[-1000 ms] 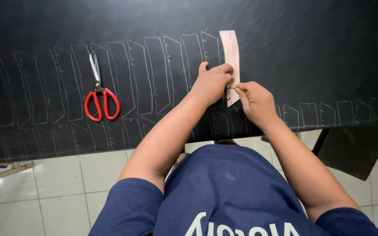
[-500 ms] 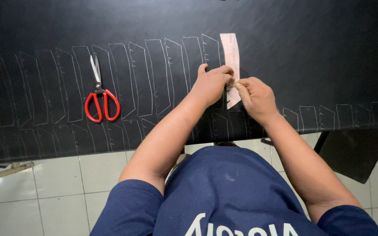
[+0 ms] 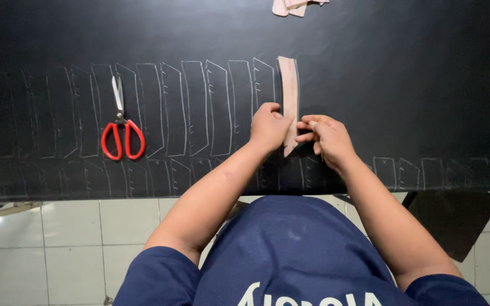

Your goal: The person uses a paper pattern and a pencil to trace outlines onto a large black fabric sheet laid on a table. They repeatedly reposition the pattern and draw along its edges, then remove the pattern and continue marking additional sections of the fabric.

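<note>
Black sheet (image 3: 404, 85) lies open right of the hands; red-handled scissors (image 3: 122, 133) lie left.

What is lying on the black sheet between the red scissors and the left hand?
In the head view, only chalk-drawn outlines on the black sheet lie between the red scissors and the left hand; no loose object.

Red-handled scissors (image 3: 121, 127) lying shut on the black sheet, well left. More pinkish paper pieces (image 3: 296, 5) at the far edge. White floor tiles (image 3: 58, 238) below.
</note>
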Available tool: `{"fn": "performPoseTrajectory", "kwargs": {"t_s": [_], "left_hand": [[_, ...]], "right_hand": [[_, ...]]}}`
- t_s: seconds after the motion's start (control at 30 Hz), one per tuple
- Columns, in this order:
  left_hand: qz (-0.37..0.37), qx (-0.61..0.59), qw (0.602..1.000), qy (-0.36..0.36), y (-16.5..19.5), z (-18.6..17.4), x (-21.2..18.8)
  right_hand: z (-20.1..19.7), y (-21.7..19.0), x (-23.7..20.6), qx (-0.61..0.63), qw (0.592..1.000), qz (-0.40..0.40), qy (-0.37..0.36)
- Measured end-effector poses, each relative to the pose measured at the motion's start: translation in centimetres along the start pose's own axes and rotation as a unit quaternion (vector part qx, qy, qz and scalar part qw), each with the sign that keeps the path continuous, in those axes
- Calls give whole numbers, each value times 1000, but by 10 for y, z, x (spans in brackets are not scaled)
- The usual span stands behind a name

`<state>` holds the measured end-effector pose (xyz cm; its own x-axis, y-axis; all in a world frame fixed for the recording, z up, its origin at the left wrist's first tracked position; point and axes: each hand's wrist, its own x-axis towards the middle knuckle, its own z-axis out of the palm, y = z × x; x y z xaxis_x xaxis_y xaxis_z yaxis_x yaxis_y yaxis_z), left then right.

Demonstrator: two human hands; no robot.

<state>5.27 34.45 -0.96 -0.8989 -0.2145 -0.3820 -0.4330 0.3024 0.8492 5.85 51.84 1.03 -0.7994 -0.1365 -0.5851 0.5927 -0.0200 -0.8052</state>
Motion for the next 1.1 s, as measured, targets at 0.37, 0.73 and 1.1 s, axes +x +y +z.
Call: {"fn": "performPoseTrajectory", "kwargs": {"t_s": [0.37, 0.73, 1.1], "left_hand": [[344, 135, 928, -46, 59, -3, -20], [295, 285, 909, -81, 11, -6, -10], [314, 252, 913, -69, -2, -3, -5]], "right_hand": [[-89, -23, 0, 83, 991, 58, -87], [-42, 12, -7, -221, 951, -188, 102], [-46, 18, -18, -376, 881, -272, 91]]}}
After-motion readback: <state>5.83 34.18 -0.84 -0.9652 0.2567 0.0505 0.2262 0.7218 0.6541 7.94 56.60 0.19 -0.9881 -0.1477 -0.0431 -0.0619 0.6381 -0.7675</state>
